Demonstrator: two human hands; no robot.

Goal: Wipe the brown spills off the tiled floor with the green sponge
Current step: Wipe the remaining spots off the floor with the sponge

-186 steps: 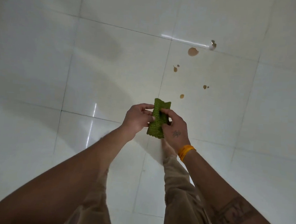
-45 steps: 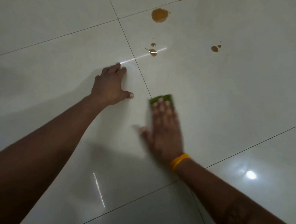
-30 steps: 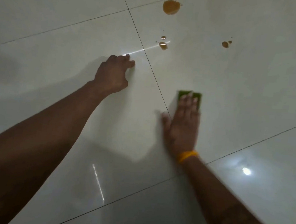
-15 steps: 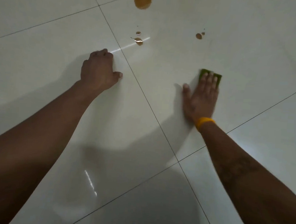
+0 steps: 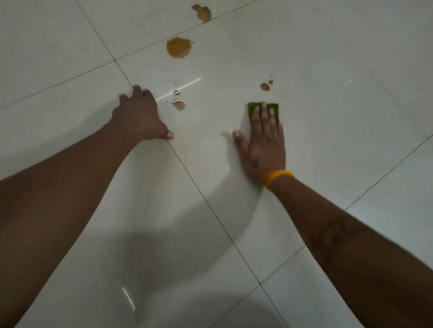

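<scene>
On the tiled floor (image 5: pixel 345 70), seen from the head camera, the right hand (image 5: pixel 264 144) lies flat on the green sponge (image 5: pixel 252 107), its fingers (image 5: pixel 263 113) straight and close together over it and the thumb out to the side; a yellow wristband (image 5: pixel 277 178) circles the wrist. Just beyond the sponge sit small brown drops (image 5: pixel 265 86). The left hand (image 5: pixel 139 115) is braced on the floor across a grout line, fingers curled and slightly spread, holding nothing. A brown spot (image 5: pixel 178 105) lies just beside it. Farther off are a round brown spill (image 5: pixel 178 48) and another brown patch (image 5: pixel 202 13).
</scene>
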